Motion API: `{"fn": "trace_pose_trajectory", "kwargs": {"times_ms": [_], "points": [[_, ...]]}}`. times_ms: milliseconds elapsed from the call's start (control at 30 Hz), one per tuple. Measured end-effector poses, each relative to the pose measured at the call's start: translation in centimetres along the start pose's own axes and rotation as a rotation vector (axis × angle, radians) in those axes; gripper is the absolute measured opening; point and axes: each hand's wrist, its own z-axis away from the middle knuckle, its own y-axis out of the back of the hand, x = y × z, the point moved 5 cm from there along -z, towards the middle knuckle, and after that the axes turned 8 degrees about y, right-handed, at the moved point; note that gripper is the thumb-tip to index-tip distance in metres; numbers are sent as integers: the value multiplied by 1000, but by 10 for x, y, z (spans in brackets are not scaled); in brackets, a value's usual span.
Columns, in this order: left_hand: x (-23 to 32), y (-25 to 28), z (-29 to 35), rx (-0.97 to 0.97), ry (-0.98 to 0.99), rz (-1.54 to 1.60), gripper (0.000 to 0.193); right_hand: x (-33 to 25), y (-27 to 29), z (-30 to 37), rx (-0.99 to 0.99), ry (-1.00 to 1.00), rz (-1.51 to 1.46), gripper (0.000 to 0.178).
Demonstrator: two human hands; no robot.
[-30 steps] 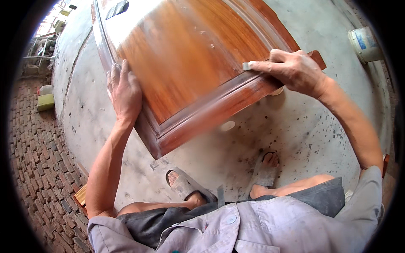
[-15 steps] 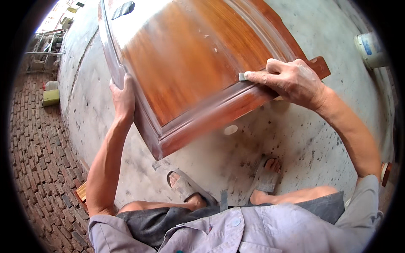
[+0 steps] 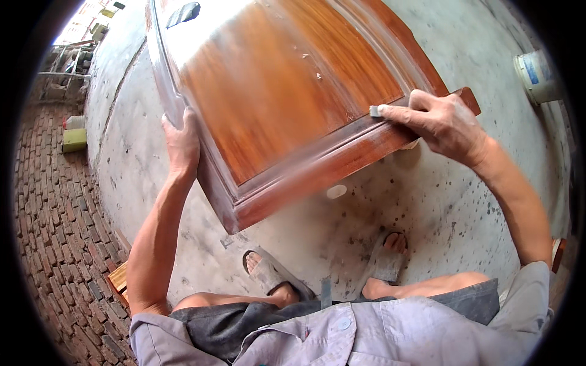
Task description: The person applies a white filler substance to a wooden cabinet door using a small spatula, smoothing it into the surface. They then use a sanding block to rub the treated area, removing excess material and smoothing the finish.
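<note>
Right hand (image 3: 448, 127) holding grey block (image 3: 373, 111) to wooden panel (image 3: 268, 104), near edge, toward right corner. Left hand (image 3: 182, 145) touching left edge; grip cannot be confirmed.

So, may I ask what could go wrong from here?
The right hand works a small grey piece beside the shiny face of the brown wooden panel; a slip might scratch it.
The left hand is at the panel's left edge; a loose hold could let it shift.
The open-toed sandals would give little protection if it dropped.
</note>
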Motion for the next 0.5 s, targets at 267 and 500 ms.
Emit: {"fn": "trace_pose_trajectory", "kwargs": {"times_ms": [267,500], "points": [[-3,6,-2,16,-29,-4,89,-42,-16,-25,71,-297,-102,45],[-1,4,1,4,-50,14,87,-51,-10,-29,29,-336,-54,48]]}}
